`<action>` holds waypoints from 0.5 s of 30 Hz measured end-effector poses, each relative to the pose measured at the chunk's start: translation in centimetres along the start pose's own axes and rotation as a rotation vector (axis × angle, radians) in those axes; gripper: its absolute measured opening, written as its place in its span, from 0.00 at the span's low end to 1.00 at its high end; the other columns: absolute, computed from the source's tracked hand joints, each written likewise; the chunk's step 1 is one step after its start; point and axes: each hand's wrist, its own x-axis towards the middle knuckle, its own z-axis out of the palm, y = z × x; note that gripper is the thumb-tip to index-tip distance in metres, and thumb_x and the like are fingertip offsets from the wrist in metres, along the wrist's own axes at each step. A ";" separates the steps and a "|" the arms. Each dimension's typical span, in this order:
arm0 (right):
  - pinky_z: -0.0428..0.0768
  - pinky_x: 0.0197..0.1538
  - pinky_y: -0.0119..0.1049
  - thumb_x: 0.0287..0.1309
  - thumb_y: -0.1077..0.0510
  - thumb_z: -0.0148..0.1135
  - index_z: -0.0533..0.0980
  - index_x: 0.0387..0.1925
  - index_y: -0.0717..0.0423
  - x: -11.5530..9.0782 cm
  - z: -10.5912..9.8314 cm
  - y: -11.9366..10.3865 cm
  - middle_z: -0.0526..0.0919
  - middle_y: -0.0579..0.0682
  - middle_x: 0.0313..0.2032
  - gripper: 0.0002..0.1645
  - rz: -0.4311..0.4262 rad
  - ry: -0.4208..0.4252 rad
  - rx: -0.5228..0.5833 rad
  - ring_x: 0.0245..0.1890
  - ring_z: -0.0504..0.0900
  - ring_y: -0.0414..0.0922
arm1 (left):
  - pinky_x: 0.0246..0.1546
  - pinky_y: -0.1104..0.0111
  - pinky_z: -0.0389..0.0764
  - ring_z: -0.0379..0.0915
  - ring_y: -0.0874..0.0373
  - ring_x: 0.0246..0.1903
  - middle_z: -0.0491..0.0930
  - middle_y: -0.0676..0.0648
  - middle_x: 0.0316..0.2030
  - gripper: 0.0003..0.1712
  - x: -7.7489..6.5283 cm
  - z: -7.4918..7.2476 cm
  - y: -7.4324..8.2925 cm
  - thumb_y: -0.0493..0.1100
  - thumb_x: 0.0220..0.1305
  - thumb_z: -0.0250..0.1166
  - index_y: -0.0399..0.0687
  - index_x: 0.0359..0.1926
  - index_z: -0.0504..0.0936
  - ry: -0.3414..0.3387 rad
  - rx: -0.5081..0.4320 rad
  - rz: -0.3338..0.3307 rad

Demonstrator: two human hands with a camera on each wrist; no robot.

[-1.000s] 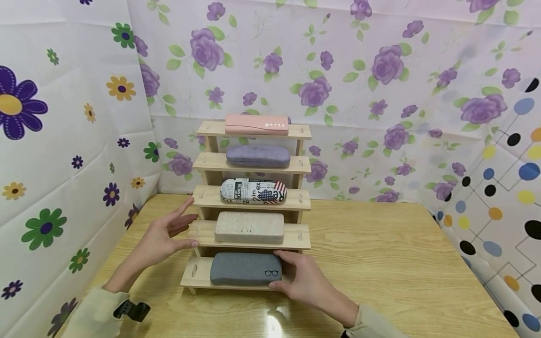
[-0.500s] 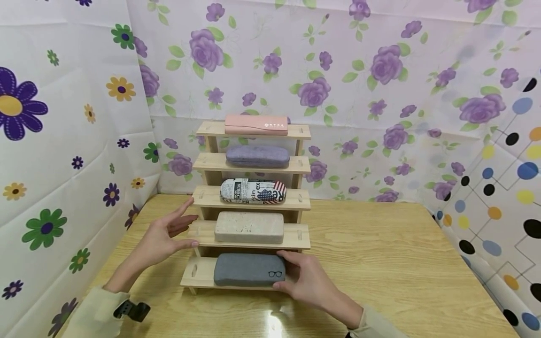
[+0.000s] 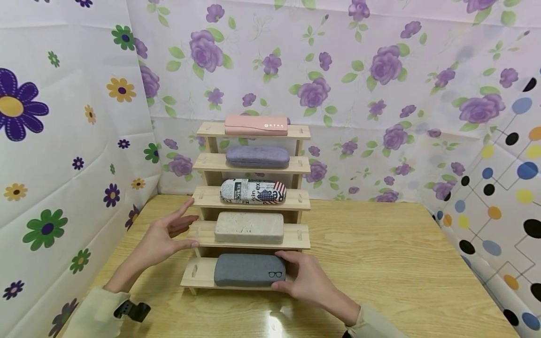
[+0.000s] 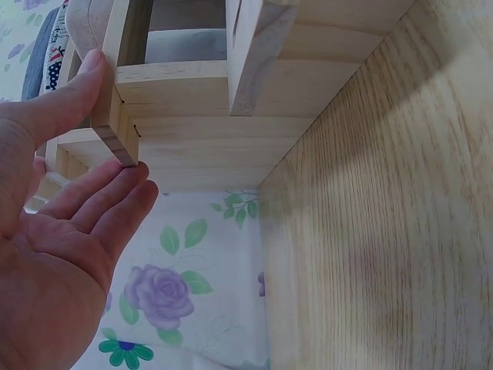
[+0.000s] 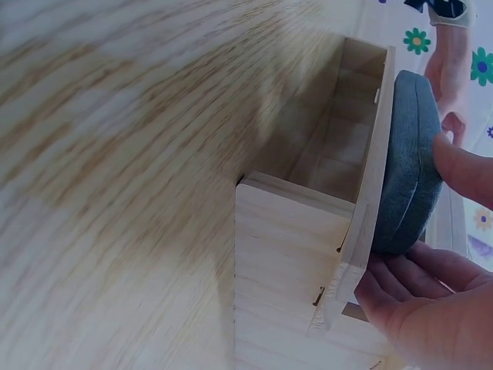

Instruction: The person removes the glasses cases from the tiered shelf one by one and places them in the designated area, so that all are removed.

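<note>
Grey case [image 3: 249, 270] lengthwise along shelf [image 3: 202, 276]

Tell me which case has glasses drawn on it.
The grey-blue case on the lowest shelf; only it shows a glasses outline, near its right end.

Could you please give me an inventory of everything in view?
Rack: 1, pale wood, on the table
Table: 1, light wood, below the rack
Pink case: 1, pink, top shelf
Purple case: 1, purple, second shelf
Print case: 1, multicoloured, third shelf
Cream case: 1, cream, fourth shelf
Grey case: 1, grey-blue, bottom shelf
Cloths: 3, mostly white, behind and both sides
Sleeves: 2, cream, forearms
Bands: 2, black, wrists
Left grip: 1, bare, at rack's left edge
Right grip: 1, bare, on grey case
</note>
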 end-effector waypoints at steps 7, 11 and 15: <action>0.79 0.67 0.54 0.48 0.49 0.87 0.81 0.66 0.56 0.1 -0.1 -0.1 0.84 0.53 0.62 0.43 0.005 0.006 0.005 0.64 0.80 0.54 | 0.62 0.58 0.80 0.75 0.41 0.66 0.78 0.35 0.65 0.64 0.0 0.0 0.0 0.34 0.55 0.82 0.61 0.85 0.55 0.000 -0.002 0.004; 0.78 0.68 0.53 0.46 0.47 0.88 0.81 0.65 0.55 0.4 0.0 -0.3 0.84 0.51 0.62 0.45 0.003 0.004 0.025 0.64 0.80 0.53 | 0.62 0.57 0.80 0.75 0.41 0.66 0.78 0.35 0.65 0.63 0.0 0.0 -0.1 0.34 0.55 0.82 0.62 0.85 0.56 0.000 -0.009 0.003; 0.79 0.67 0.51 0.46 0.47 0.88 0.81 0.66 0.56 0.6 0.2 -0.2 0.83 0.52 0.63 0.45 0.007 -0.018 0.063 0.64 0.79 0.52 | 0.61 0.56 0.80 0.75 0.40 0.66 0.78 0.34 0.66 0.63 0.0 0.0 -0.1 0.33 0.55 0.82 0.62 0.85 0.56 -0.006 -0.018 0.003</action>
